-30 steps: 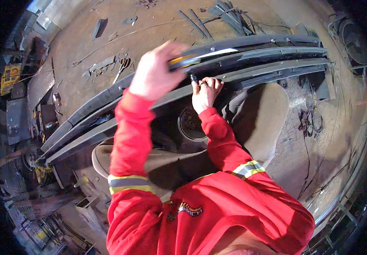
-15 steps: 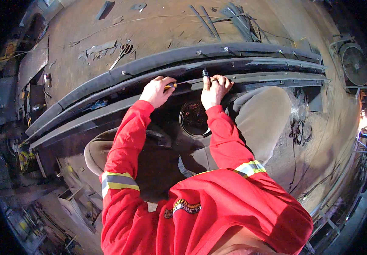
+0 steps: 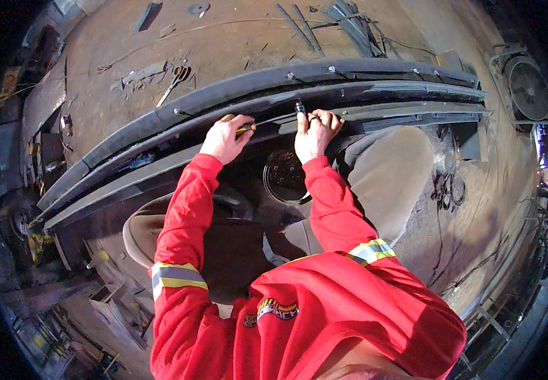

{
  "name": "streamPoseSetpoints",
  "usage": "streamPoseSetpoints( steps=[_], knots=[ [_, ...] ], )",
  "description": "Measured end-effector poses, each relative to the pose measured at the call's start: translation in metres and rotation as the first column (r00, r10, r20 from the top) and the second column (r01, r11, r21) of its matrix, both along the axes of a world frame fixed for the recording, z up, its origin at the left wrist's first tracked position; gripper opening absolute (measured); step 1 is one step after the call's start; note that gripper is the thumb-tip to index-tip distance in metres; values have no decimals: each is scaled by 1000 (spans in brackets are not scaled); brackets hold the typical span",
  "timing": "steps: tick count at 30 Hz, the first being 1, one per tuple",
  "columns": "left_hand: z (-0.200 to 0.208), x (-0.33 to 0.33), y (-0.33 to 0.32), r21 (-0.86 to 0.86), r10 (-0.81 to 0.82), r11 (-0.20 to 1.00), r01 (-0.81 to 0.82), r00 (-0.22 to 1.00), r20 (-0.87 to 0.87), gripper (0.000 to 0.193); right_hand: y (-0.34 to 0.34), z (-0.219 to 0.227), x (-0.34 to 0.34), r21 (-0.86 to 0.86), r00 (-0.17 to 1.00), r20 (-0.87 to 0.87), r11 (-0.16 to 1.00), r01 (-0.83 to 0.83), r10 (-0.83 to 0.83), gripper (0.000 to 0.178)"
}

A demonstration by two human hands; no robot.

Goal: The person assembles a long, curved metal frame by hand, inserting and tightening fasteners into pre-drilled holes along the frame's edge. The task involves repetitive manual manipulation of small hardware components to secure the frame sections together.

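My left hand (image 3: 224,140) is closed around the yellow-and-black handle of a screwdriver (image 3: 246,128). Its thin shaft runs rightward to the fingers of my right hand (image 3: 315,134). Those fingers pinch a small dark cylindrical piece with a shiny band (image 3: 300,108), held upright; its exact kind I cannot make out. Both hands are over long, curved dark strips (image 3: 236,95) that lie side by side across in front of me, with bolts standing up along the far one. Whether the shaft's tip touches the piece is hidden by my fingers.
Between my legs stands a round container (image 3: 266,187) of small rusty parts. Beyond the strips lie scissors (image 3: 176,83), a bundle of metal bars (image 3: 354,30) and a disc (image 3: 198,8). A round fan (image 3: 530,88) stands at the right, and cables (image 3: 446,190) lie by my right knee.
My left hand has shifted slightly left with the screwdriver, and its shaft now shows between the hands. My right hand and the small piece have moved a little left in view.
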State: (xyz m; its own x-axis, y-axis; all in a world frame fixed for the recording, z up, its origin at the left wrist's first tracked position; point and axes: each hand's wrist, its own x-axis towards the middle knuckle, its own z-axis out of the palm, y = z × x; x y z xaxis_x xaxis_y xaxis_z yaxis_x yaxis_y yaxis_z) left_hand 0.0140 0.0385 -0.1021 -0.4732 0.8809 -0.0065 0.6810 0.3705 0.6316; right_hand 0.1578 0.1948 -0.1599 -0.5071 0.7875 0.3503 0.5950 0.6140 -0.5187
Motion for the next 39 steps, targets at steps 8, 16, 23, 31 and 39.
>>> streamPoseSetpoints(
  steps=[8,16,23,31,39],
  knots=[
    [-2,3,5,39,3,999,-4,1000,23,25,0,-4,2,5,1000,4,1000,-2,2,27],
    [-6,-6,7,109,-53,993,49,998,33,27,1,2,6,-39,998,-2,998,-57,57,26],
    [-7,16,16,111,111,988,-104,992,-53,27,0,2,6,-53,998,-30,997,-55,53,25],
    [10,24,18,-37,151,986,-160,972,-179,28,1,1,5,-52,994,-112,999,-12,6,24],
    [127,48,65,271,17,963,1,998,-62,38,0,4,6,-63,995,-96,997,-32,26,34]
  ],
)
